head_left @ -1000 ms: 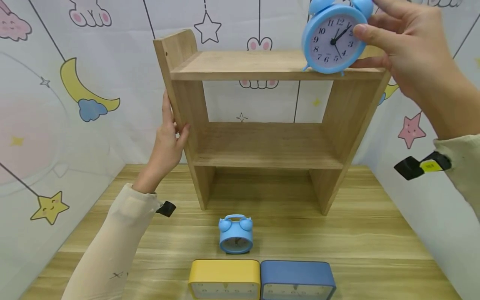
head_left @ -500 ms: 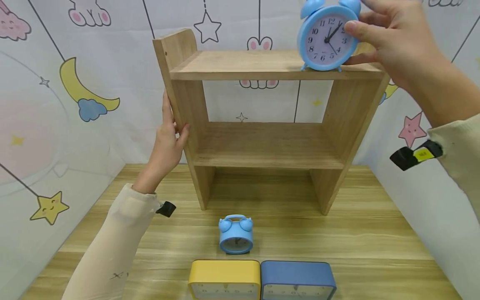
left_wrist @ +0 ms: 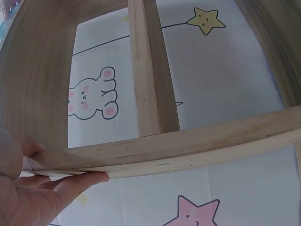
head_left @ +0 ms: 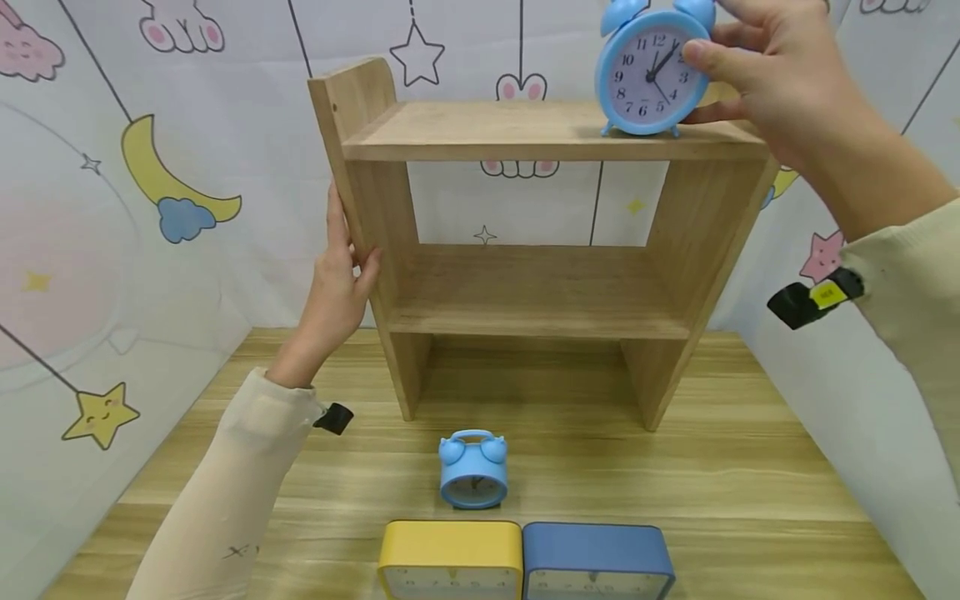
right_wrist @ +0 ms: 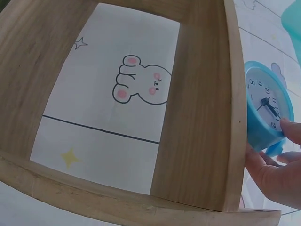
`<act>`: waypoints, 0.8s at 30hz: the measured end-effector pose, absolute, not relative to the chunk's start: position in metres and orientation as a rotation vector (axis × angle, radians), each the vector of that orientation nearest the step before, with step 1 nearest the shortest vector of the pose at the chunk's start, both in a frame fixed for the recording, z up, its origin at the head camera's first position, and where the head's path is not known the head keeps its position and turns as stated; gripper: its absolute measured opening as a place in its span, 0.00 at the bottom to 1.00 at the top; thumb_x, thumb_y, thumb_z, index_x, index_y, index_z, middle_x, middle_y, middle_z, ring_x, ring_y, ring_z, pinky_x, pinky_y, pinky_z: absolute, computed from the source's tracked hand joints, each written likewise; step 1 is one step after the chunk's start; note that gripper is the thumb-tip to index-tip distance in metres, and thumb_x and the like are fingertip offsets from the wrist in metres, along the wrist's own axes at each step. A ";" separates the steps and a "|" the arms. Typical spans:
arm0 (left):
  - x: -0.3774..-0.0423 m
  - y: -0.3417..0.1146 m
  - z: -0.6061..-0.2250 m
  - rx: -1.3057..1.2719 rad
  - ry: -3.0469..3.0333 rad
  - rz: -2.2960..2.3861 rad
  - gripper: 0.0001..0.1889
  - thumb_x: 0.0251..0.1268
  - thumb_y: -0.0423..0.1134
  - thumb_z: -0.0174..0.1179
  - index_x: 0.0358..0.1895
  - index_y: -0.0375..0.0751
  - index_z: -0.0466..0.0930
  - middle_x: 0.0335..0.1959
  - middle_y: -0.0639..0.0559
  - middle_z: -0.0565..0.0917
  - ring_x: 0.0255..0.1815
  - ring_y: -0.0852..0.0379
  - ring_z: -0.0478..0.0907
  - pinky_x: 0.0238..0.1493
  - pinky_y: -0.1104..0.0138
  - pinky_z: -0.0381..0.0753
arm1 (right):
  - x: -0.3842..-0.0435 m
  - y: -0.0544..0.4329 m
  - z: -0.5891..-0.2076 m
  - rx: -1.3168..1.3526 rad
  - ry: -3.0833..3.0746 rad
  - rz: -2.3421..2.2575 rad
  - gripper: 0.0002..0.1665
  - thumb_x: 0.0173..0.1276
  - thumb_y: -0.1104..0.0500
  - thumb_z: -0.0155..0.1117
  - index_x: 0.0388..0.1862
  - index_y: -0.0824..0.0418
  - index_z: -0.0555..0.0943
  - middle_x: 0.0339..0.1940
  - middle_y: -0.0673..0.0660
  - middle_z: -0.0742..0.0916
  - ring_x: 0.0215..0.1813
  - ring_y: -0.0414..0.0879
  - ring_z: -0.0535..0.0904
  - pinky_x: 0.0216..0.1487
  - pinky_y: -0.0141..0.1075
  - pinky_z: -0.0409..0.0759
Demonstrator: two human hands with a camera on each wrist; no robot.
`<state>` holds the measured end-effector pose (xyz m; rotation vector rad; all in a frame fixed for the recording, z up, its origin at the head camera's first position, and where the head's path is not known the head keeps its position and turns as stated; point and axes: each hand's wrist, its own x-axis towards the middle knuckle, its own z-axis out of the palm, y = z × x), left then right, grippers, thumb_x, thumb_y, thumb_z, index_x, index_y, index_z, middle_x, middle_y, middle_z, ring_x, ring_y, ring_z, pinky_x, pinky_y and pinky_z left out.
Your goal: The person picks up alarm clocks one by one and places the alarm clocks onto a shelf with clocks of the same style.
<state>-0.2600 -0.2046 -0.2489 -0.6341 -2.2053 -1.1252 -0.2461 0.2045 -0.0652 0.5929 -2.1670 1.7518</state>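
My right hand (head_left: pixel 787 92) grips a light blue twin-bell alarm clock (head_left: pixel 651 79) by its right side, thumb on the front rim. The clock is upright at the right end of the top board of a wooden shelf (head_left: pixel 540 292), its small feet right at the board. In the right wrist view the clock (right_wrist: pixel 265 101) shows beyond the board's edge, fingers behind and below it. My left hand (head_left: pixel 335 283) holds the shelf's left side panel, thumb on the front edge; the left wrist view shows fingers (left_wrist: pixel 80 183) along the panel's outer face.
A smaller light blue alarm clock (head_left: pixel 473 471) stands on the wooden table (head_left: pixel 750 467) before the shelf. Nearer, a yellow clock (head_left: pixel 450 546) and a dark blue clock (head_left: pixel 597 550) stand side by side. White patterned cloth walls (head_left: pixel 150 275) enclose the back and sides.
My right hand has brought the light blue clock leftward and slightly back, its feet now farther in from the top board's front edge. My left hand keeps its place on the panel.
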 end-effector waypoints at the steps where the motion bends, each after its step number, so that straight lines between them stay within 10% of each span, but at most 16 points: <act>1: -0.260 -0.205 -0.249 -0.635 -2.205 -1.126 0.44 0.77 0.28 0.47 0.81 0.52 0.26 0.79 0.46 0.53 0.64 0.32 0.71 0.54 0.41 0.78 | -0.246 0.204 -0.065 0.588 -2.170 1.745 0.33 0.70 0.62 0.61 0.72 0.40 0.72 0.58 0.56 0.78 0.58 0.51 0.77 0.36 0.30 0.84; 15: -0.260 -0.205 -0.251 -0.650 -2.195 -1.119 0.44 0.76 0.27 0.48 0.81 0.51 0.26 0.80 0.50 0.51 0.65 0.34 0.70 0.54 0.41 0.78 | -0.243 0.203 -0.073 0.548 -2.214 1.666 0.40 0.72 0.59 0.62 0.76 0.30 0.63 0.71 0.59 0.72 0.65 0.50 0.75 0.38 0.30 0.84; 24: -0.260 -0.205 -0.249 -0.653 -2.193 -1.092 0.44 0.77 0.28 0.48 0.81 0.50 0.26 0.80 0.52 0.49 0.63 0.33 0.72 0.52 0.42 0.80 | -0.235 0.212 -0.083 0.592 -1.967 1.867 0.41 0.66 0.65 0.68 0.75 0.41 0.69 0.67 0.58 0.76 0.61 0.47 0.79 0.36 0.32 0.84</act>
